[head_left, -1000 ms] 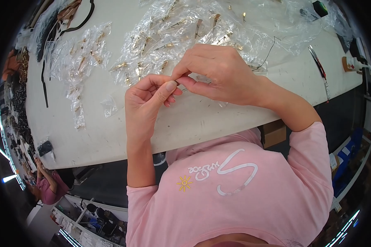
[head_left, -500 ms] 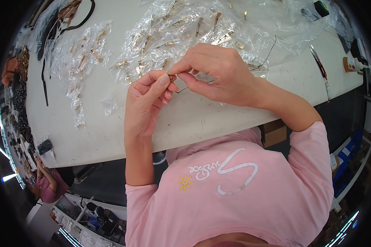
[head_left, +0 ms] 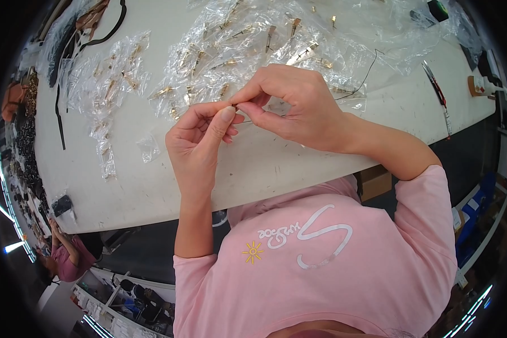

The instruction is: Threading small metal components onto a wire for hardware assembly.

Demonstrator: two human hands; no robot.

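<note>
My left hand (head_left: 199,138) and my right hand (head_left: 301,107) meet fingertip to fingertip above the near part of the white table (head_left: 265,174). Each is closed in a pinch of thumb and forefinger on a thin dark cord (head_left: 368,73). A small dark bit of it shows where the fingertips come together. From there the cord passes under my right hand and comes out on its far right side, its bent end lying among the plastic. Just beyond my hands spreads a heap of clear plastic bags (head_left: 225,45) with small gold-coloured metal pieces.
A smaller strip of bagged gold pieces (head_left: 110,90) lies at left. A red-and-black pointed tool (head_left: 436,93) and a small white bottle (head_left: 484,87) are at right. Dark straps (head_left: 59,112) lie far left. Another person (head_left: 67,253) is at the lower left.
A small dark loop seen between my fingertips has closed up or become hidden. My left hand has shifted slightly left, and the fingertips remain together.
</note>
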